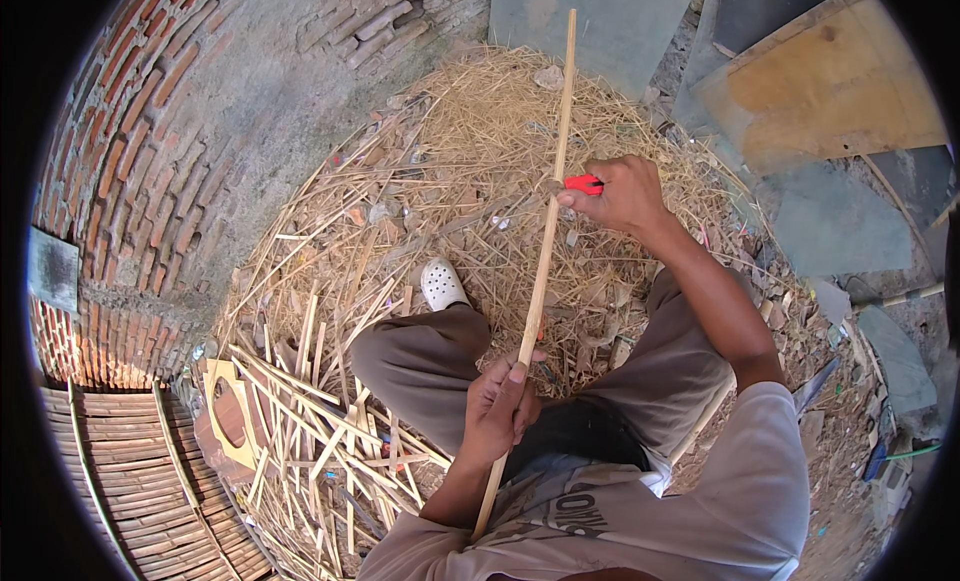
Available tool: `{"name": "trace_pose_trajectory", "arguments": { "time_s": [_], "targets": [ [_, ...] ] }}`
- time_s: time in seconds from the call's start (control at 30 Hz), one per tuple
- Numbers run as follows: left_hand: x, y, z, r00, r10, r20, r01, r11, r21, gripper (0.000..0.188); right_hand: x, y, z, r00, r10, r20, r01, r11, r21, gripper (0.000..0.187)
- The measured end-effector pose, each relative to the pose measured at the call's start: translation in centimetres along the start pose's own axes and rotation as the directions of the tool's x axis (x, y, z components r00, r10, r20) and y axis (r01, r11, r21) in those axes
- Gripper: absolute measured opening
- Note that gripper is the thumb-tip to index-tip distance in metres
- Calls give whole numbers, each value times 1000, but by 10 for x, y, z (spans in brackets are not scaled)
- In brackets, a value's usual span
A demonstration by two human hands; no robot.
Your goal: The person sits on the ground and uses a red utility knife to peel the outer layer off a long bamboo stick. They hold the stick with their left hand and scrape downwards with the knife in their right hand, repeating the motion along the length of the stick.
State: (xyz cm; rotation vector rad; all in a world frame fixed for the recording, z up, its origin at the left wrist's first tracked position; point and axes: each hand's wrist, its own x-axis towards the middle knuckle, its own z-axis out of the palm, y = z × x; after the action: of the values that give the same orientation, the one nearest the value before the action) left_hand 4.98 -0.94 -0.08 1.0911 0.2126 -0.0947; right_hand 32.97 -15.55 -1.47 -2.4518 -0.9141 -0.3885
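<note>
A long, pale bamboo strip (540,281) slants up and away from my lap, its far end past the straw heap. My left hand (497,401) is closed around the strip's lower part, and the near end runs down beside my shirt. Farther up, my right hand (625,194) grips a red-handled tool (584,185), which looks like a utility knife. It touches or lies right beside the strip's right edge. The blade does not show clearly. Thin shavings (551,188) seem to cling to the strip there.
Cut bamboo strips (330,431) are piled at my left, by a yellow cut-out frame (232,414). Straw and shavings (480,121) cover the ground ahead. A brick wall (150,151) rises at left, a bamboo slat panel (130,471) below it. Grey sheets (840,221) and a brown board (830,81) lie right.
</note>
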Motion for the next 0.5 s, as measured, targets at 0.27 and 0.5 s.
{"name": "trace_pose_trajectory", "arguments": {
  "time_s": [0.27, 0.5],
  "targets": [
    [-19, -6, 6, 995, -95, 41, 92, 994, 65, 33, 52, 76, -22, 937, 348, -33, -348, 937, -3, 76],
    [-31, -11, 10, 984, -110, 144, 107, 994, 31, 34, 63, 128, -30, 881, 428, -204, -404, 902, 149, 76]
  ]
}}
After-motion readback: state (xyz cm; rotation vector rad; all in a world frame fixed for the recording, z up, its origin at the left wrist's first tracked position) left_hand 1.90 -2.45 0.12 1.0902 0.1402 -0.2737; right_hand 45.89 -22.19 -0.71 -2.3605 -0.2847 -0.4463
